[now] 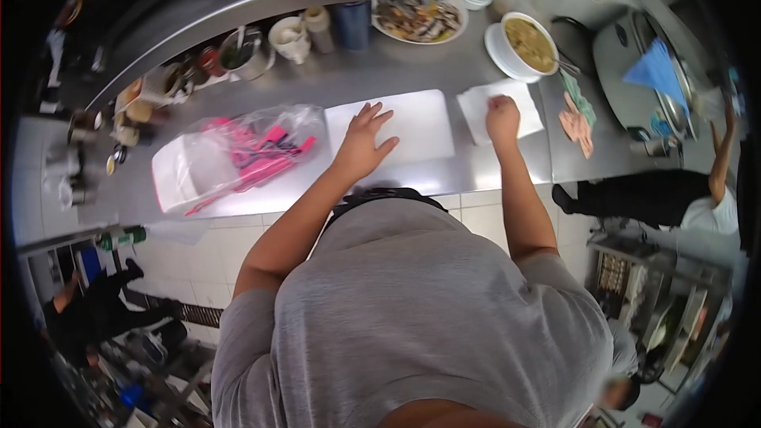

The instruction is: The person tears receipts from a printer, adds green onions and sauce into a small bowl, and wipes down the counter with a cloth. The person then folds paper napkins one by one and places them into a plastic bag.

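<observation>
My left hand (pixel 366 143) is spread over the left part of a white cutting board (pixel 424 127), fingers apart and holding nothing. Over a stack of white paper sheets (pixel 529 115) to the right, my right hand (pixel 502 120) is closed with its fingers curled in. Whatever it may grip is hidden. Left of the board lies a clear plastic bag (pixel 269 123) with pink and black packaging in it, beside a white tray-like piece (pixel 178 170). A white bowl of soup or stew (pixel 529 43) stands on a plate just beyond the sheets.
Along the back of the steel counter (pixel 412 71) stand a platter of food (pixel 420 22), a blue container (pixel 353 25), a white cup (pixel 289 40) and a metal pot (pixel 247 55). Cloths (pixel 579 115) and a large pot (pixel 634 71) are at right. Other people stand on both sides.
</observation>
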The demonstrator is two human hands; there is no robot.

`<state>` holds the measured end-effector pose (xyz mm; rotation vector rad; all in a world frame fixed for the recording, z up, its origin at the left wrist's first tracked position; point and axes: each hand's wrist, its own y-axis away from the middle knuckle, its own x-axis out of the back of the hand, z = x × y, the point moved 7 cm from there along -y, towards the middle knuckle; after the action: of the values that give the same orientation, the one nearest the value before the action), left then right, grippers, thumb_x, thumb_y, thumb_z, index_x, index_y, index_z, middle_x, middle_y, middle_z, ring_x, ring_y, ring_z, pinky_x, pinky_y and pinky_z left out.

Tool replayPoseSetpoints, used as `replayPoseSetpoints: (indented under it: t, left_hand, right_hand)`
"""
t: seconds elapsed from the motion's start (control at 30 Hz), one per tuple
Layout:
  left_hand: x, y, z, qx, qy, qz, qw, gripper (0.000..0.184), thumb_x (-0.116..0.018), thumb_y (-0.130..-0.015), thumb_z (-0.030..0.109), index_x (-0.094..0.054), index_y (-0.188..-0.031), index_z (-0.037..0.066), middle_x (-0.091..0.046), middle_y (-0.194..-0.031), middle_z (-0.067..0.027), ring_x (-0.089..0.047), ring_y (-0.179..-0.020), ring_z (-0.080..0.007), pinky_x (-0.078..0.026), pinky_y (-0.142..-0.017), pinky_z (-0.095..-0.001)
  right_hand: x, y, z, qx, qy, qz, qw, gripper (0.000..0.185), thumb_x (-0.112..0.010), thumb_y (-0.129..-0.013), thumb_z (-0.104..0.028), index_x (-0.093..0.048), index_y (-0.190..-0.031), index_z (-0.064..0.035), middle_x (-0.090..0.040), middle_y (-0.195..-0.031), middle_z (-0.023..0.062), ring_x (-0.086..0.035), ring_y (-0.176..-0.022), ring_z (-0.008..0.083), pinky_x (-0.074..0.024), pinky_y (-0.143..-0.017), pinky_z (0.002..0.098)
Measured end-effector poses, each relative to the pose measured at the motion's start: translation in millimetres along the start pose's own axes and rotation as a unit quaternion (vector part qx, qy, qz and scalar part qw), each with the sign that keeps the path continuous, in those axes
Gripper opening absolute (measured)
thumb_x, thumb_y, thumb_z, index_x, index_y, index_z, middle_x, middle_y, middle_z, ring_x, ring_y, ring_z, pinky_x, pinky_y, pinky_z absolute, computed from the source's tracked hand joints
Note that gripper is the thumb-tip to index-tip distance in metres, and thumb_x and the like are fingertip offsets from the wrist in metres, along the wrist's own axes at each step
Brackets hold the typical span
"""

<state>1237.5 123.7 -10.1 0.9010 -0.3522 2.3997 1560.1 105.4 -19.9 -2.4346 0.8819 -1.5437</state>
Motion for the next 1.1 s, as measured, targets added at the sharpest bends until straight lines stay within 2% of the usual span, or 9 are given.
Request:
replayPoseSetpoints:
  t: [0.1, 0.27, 0.4, 0.5, 0.67, 0.77, 0.87, 1.0, 1.1]
  left_hand:
    - [-9, -9, 20, 0.104, 0.326, -0.047, 0.939, 0.062, -0.055, -0.092, 0.039, -0.035, -0.143, 0.010, -0.031, -0.149, -0.0138, -0.025, -0.140, -0.0287, -0.021, -0.113, -0.0395]
    - [-15, -11, 42, 0.175, 0.588, -0.072, 0.787, 0.069, -0.041, -0.098, 0.046, -0.014, -0.151, 0.012, -0.024, -0.153, -0.0089, -0.022, -0.140, -0.0224, -0.021, -0.111, -0.0395]
    - [8, -4, 44, 0.048, 0.251, 0.013, 0.967, 0.061, -0.063, -0.089, 0.034, -0.041, -0.140, 0.011, -0.054, -0.130, -0.0112, -0.048, -0.122, -0.0235, -0.038, -0.100, -0.0351]
    - [29, 6, 54, -0.030, -0.008, 0.011, 0.999, 0.037, -0.071, -0.083, 0.026, -0.062, -0.113, 0.006, -0.067, -0.103, -0.0093, -0.060, -0.100, -0.0209, -0.044, -0.087, -0.0305]
    - [25, 14, 5, 0.204, 0.139, 0.024, 0.969, 0.021, -0.071, -0.084, 0.022, -0.067, -0.094, 0.004, -0.067, -0.090, -0.0051, -0.060, -0.084, -0.0114, -0.044, -0.075, -0.0276]
    - [25, 14, -6, 0.243, 0.344, 0.091, 0.903, 0.023, -0.071, -0.083, 0.021, -0.066, -0.093, 0.001, -0.066, -0.084, -0.0035, -0.059, -0.075, -0.0098, -0.045, -0.069, -0.0252]
    - [32, 8, 13, 0.212, 0.484, 0.106, 0.842, 0.023, -0.070, -0.085, 0.020, -0.065, -0.095, 0.000, -0.066, -0.083, -0.0025, -0.059, -0.074, -0.0106, -0.047, -0.069, -0.0240]
    - [35, -2, 18, 0.168, 0.356, 0.023, 0.919, 0.027, -0.068, -0.086, 0.017, -0.063, -0.107, 0.002, -0.066, -0.093, -0.0032, -0.062, -0.084, -0.0111, -0.049, -0.078, -0.0269]
    - [36, 0, 6, 0.272, 0.491, 0.037, 0.827, 0.027, -0.065, -0.088, 0.018, -0.062, -0.108, 0.000, -0.067, -0.097, -0.0059, -0.064, -0.086, -0.0148, -0.051, -0.081, -0.0297]
  right_hand:
    - [0, 11, -58, -0.271, -0.409, -0.146, 0.859, 0.013, -0.060, -0.089, -0.014, -0.067, -0.093, -0.0044, -0.063, -0.083, 0.0012, -0.058, -0.076, 0.0123, -0.0476, -0.068, 0.0275]
    - [-7, 50, -162, -0.269, -0.582, -0.282, 0.714, 0.015, -0.058, -0.092, -0.014, -0.064, -0.094, -0.0012, -0.063, -0.083, 0.0034, -0.058, -0.073, 0.0121, -0.0482, -0.069, 0.0270]
    - [-23, 58, -161, -0.293, -0.591, -0.257, 0.706, 0.015, -0.058, -0.092, -0.016, -0.062, -0.094, -0.0016, -0.063, -0.082, 0.0040, -0.059, -0.074, 0.0127, -0.0481, -0.071, 0.0274]
    - [-26, 56, -158, -0.327, -0.606, -0.228, 0.689, 0.015, -0.059, -0.092, -0.016, -0.061, -0.095, -0.0017, -0.063, -0.084, 0.0047, -0.060, -0.076, 0.0135, -0.0483, -0.072, 0.0281]
    - [-25, 55, -170, -0.252, -0.582, -0.280, 0.720, 0.017, -0.064, -0.087, -0.017, -0.060, -0.098, -0.0035, -0.063, -0.092, 0.0053, -0.060, -0.086, 0.0144, -0.0486, -0.076, 0.0290]
    - [8, 55, -198, 0.078, -0.350, -0.228, 0.905, 0.018, -0.067, -0.084, -0.017, -0.061, -0.097, -0.0057, -0.062, -0.098, 0.0049, -0.059, -0.092, 0.0137, -0.0479, -0.078, 0.0281]
    - [14, 56, -205, 0.219, -0.270, -0.172, 0.922, 0.017, -0.068, -0.083, -0.016, -0.063, -0.097, -0.0060, -0.064, -0.092, 0.0038, -0.059, -0.085, 0.0127, -0.0471, -0.077, 0.0263]
    - [-18, 45, -174, -0.108, -0.410, -0.296, 0.856, 0.016, -0.065, -0.087, -0.017, -0.064, -0.094, -0.0026, -0.065, -0.083, 0.0019, -0.058, -0.076, 0.0115, -0.0464, -0.074, 0.0248]
    - [-29, 34, -166, -0.211, -0.520, -0.332, 0.758, 0.025, -0.064, -0.090, -0.021, -0.062, -0.105, -0.0009, -0.065, -0.092, 0.0029, -0.059, -0.085, 0.0125, -0.0455, -0.080, 0.0252]
